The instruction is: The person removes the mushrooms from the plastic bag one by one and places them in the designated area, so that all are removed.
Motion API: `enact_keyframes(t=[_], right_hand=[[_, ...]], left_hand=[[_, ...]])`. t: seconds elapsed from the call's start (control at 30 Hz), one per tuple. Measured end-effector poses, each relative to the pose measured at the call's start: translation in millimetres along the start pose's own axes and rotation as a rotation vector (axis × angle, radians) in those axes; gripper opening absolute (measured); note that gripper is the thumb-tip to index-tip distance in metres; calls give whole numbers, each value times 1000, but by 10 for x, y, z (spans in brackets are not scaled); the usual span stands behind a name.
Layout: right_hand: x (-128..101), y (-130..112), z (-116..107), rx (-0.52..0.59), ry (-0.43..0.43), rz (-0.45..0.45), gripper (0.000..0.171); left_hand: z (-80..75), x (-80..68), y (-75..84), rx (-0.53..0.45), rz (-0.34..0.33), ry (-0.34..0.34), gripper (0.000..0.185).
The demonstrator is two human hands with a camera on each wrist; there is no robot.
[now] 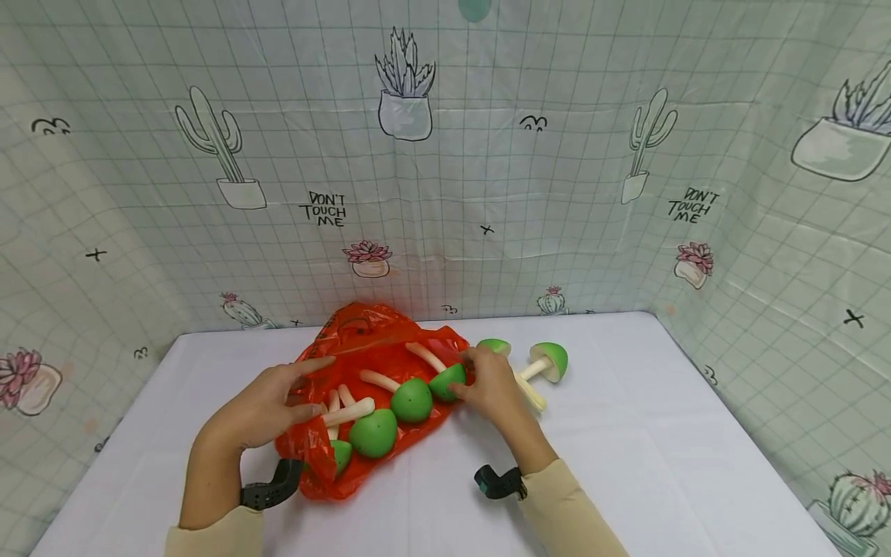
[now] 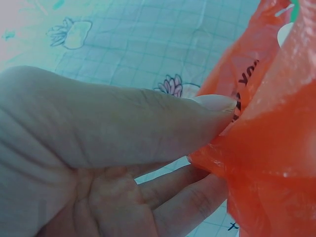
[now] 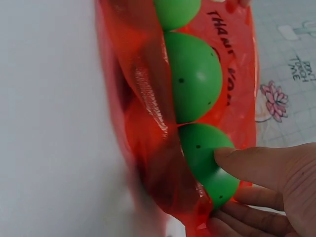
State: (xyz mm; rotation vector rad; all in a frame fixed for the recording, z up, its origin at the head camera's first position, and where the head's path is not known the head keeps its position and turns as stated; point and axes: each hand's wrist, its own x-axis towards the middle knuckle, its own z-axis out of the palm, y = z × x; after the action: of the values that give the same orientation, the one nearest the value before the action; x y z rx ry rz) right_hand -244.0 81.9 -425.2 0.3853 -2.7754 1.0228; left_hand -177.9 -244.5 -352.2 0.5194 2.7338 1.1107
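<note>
While the left hand (image 1: 259,408) pinches the red bag (image 1: 362,331), the right hand (image 1: 493,387) (the nearer one) grips a green-capped mushroom (image 1: 445,382) by its cap, stem slanting far-left.

A: Straight onto my head feed: a beige left sleeve (image 1: 214,535) and a beige right sleeve (image 1: 569,510), both plain!

B: And at the wrists?

A: Black hardware, both sides! I've got a curved left wrist unit (image 1: 273,487) and a stubby right wrist unit (image 1: 499,483), rounded at its free end!

B: The cuffs?

A: Just short of the units, and beyond, bare fingers (image 3: 259,217)!
</note>
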Motion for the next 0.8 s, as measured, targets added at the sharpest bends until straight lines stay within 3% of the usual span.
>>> enact_keyframes(t=[0.37,0.8], right_hand=[[-14,52,117,-61,-13,-22,56],[-15,47,140,-70,44,-33,54]], left_hand=[[10,9,-5,-5,-3,-4,63],[10,16,7,-15,3,-4,63]])
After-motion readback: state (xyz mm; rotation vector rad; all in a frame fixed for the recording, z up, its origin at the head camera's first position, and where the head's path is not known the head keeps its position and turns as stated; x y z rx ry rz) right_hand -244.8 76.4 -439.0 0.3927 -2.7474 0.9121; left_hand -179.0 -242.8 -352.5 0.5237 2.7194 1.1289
